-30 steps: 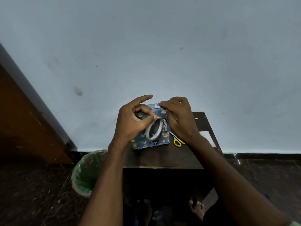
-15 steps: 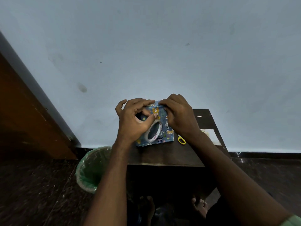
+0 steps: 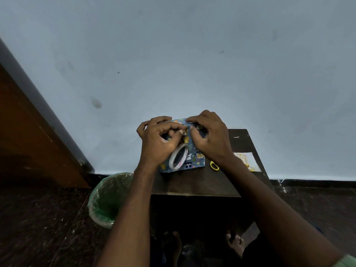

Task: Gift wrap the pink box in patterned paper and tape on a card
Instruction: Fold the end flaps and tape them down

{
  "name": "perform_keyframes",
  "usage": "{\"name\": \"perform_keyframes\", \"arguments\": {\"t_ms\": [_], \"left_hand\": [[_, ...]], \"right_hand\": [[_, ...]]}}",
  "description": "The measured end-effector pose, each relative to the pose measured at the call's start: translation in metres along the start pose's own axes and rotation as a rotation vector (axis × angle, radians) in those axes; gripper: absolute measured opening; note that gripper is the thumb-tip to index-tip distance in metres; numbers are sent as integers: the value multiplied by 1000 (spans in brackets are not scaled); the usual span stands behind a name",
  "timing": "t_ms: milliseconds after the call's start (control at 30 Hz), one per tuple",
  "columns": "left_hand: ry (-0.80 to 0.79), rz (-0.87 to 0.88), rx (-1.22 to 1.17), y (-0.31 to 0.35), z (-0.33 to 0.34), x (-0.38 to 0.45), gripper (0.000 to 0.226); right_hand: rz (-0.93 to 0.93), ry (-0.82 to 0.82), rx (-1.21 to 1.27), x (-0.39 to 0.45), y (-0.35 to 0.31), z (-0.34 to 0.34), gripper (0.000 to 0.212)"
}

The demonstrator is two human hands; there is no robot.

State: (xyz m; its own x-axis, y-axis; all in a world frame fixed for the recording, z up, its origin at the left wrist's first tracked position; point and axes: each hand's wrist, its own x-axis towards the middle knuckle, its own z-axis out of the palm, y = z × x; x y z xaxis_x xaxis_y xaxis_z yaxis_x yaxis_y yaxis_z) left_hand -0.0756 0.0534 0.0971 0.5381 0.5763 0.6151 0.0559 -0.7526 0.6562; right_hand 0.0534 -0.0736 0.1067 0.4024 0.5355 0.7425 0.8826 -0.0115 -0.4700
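A wooden door point(image 3: 28, 135) fills the far left, and a green-lined bin point(image 3: 107, 199) stands on the floor just beside a dark worktop point(image 3: 202, 182). On the worktop lies the box wrapped in blue animal-print paper point(image 3: 194, 160). The left hand point(image 3: 159, 143) rests on it with fingers curled, thumb and fingertip pinched over the paper; a tape roll point(image 3: 179, 158) sits under its palm. The right hand point(image 3: 210, 135) presses curled fingers onto the box's far edge. Yellow scissors point(image 3: 214, 166) and a card point(image 3: 246, 161) lie further right.

Both hands, left point(image 3: 158, 143) and right point(image 3: 210, 135), curl fingertips downward, side by side.
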Motion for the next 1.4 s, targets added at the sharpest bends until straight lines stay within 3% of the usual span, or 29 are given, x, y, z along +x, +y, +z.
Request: {"name": "perform_keyframes", "arguments": {"t_ms": [367,500,933,1033,1400], "left_hand": [[44,-56,47,7,7,4,4],[35,-29,92,8,7,5,5],[9,-48,74,12,5,7,11],[14,-60,60,9,6,7,20],[5,-84,51,11,5,6,8]], "right_hand": [[-122,-160,-196,11,0,-8,13],[-131,-181,-138,13,0,-7,5],[-139,-228,-187,22,4,-9,17],[-141,-225,-199,22,5,-7,10],[-73,-227,-198,22,-2,-4,18]]}}
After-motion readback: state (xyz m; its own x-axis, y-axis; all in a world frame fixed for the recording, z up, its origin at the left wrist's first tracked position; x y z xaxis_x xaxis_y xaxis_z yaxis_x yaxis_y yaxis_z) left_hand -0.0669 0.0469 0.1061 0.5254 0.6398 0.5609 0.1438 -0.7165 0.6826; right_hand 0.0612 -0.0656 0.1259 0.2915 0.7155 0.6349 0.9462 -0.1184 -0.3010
